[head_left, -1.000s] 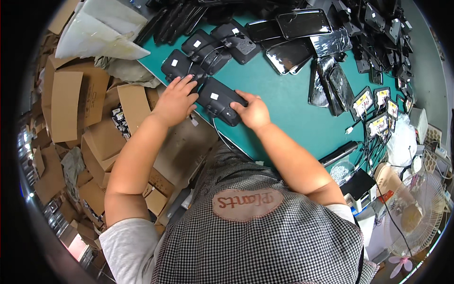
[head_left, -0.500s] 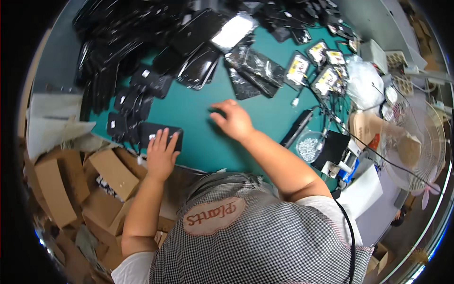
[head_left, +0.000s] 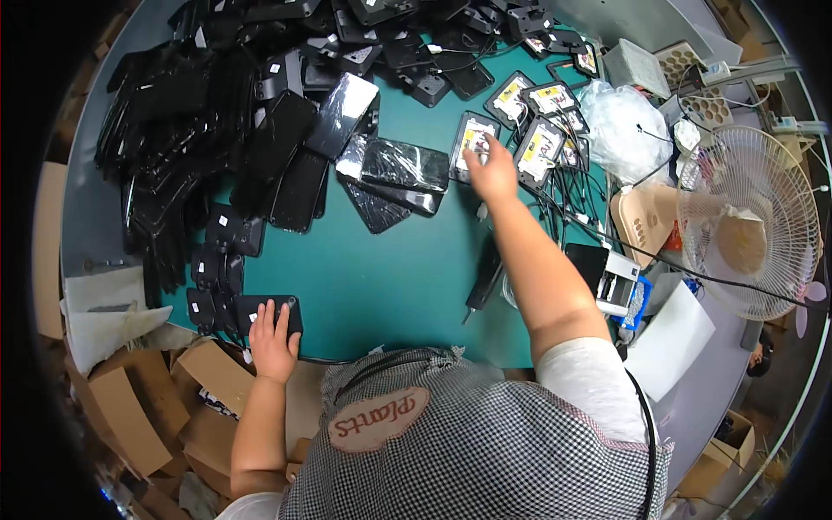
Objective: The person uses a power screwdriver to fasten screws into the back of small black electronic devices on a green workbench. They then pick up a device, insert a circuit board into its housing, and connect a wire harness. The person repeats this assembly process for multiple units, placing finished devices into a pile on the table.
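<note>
My left hand (head_left: 273,342) lies flat, fingers spread, on a flat black casing (head_left: 289,314) at the table's near left edge. More black casings (head_left: 217,269) with small white stickers and cables sit just beyond it. Farther right, my right hand (head_left: 495,178) reaches over a black device (head_left: 475,130) that has a white and yellow label inside its frame. Thumb and index finger are apart on the label, and the device lies on the table. Similar labelled devices (head_left: 539,149) with black leads lie beside it. A black pen-shaped electric screwdriver (head_left: 484,279) rests nearer to me.
Film-wrapped black panels (head_left: 403,165) lie mid-table, and large stacks of black parts (head_left: 165,130) fill the far left. At right are a clear plastic bag (head_left: 628,130), a wire-caged fan (head_left: 750,221) and a dark cable crossing it. Cardboard boxes (head_left: 130,425) stand below the left edge.
My right hand has moved right and away from me, from the bare mid-table onto the labelled device. My left hand stays on the black casing. The whole view has shifted.
</note>
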Demonstrator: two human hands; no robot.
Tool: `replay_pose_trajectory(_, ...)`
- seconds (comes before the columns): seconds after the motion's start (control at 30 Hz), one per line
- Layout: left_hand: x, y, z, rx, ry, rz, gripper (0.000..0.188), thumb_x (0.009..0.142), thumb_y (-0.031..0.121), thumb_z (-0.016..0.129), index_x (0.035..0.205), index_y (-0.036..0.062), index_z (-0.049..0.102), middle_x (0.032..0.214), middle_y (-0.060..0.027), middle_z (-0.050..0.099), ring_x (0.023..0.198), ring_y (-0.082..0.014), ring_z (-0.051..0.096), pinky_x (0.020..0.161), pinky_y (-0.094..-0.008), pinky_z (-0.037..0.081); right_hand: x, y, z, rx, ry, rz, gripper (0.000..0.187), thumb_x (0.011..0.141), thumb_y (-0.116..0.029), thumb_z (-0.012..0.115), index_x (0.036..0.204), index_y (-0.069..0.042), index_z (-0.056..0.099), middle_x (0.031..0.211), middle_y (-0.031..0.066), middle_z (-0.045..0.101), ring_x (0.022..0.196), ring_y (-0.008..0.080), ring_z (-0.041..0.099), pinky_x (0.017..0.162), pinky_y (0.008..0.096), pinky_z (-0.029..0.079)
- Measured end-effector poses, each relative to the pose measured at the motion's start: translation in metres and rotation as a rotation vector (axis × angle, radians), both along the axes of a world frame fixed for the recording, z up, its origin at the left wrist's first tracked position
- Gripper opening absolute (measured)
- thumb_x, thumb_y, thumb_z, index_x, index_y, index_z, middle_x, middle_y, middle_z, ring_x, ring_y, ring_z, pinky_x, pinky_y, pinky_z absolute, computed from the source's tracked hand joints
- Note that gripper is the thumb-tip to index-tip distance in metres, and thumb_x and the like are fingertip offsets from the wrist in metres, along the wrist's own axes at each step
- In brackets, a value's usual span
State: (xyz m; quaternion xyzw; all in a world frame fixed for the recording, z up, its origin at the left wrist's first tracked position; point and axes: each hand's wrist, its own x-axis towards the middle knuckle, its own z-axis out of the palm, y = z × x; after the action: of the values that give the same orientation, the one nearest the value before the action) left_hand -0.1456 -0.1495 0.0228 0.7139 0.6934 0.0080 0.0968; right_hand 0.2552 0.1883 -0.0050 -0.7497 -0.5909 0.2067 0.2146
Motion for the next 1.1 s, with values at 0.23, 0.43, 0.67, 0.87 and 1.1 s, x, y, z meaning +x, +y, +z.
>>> replay_pose_trajectory(0.23,0.004,-0.001,0.005,-0.034,0.000,0.037,0.067,0.076,0.020,0.072,0.139,0.0124,0.048,0.147,-0.0182,0.039,0.137,-0.0383,0.035,0.107,-0.0505,0.031,-0.039,0.025,0.012,-0.386,-0.251,-0.067,0.091,0.076,-0.047,0.072,0.149,-0.014,0.029,0.154,0.0219,0.023,0.142,0.0332,0.027,0.106,0.0569,0.032)
replay_pose_trajectory(0.43,0.006,0.002,0.010,-0.078,-0.025,0.041,0.067,0.078,0.020,0.071,0.140,0.0120,0.047,0.147,-0.0191,0.038,0.137,-0.0384,0.034,0.108,-0.0500,0.030,0.012,0.014,0.029,-0.332,-0.345,0.172,0.063,0.077,-0.026,0.066,0.135,-0.010,0.049,0.135,0.0215,0.049,0.121,0.0346,0.052,0.095,0.0441,0.048)
replay_pose_trajectory(0.67,0.018,0.035,0.045,0.026,-0.066,0.023,0.064,0.078,0.022,0.072,0.136,0.0087,0.049,0.145,-0.0214,0.039,0.135,-0.0403,0.036,0.108,-0.0499,0.032,0.055,-0.034,0.122,0.242,-0.089,0.181,0.029,0.083,-0.013,0.057,0.110,-0.009,0.068,0.098,0.0184,0.069,0.089,0.0348,0.067,0.081,0.0403,0.052)
replay_pose_trajectory(0.87,0.104,0.104,0.137,0.469,-0.499,-0.171,0.063,0.080,0.026,0.073,0.133,0.0002,0.049,0.141,-0.0236,0.042,0.126,-0.0393,0.046,0.103,-0.0472,0.039,0.019,-0.138,0.255,0.514,-0.174,0.758,0.045,0.069,0.001,0.061,0.113,-0.007,0.066,0.095,0.0113,0.070,0.078,0.0283,0.067,0.068,0.0368,0.054)
replay_pose_trajectory(1.1,0.137,0.098,0.175,0.060,-1.131,-0.192,0.037,0.087,0.022,0.070,0.110,-0.0009,0.053,0.100,-0.0122,0.063,0.086,-0.0186,0.062,0.076,-0.0322,0.051,0.001,-0.193,0.244,0.127,0.688,0.929,0.046,0.077,-0.010,0.072,0.120,-0.001,0.061,0.103,0.0150,0.070,0.084,0.0243,0.070,0.073,0.0332,0.057)
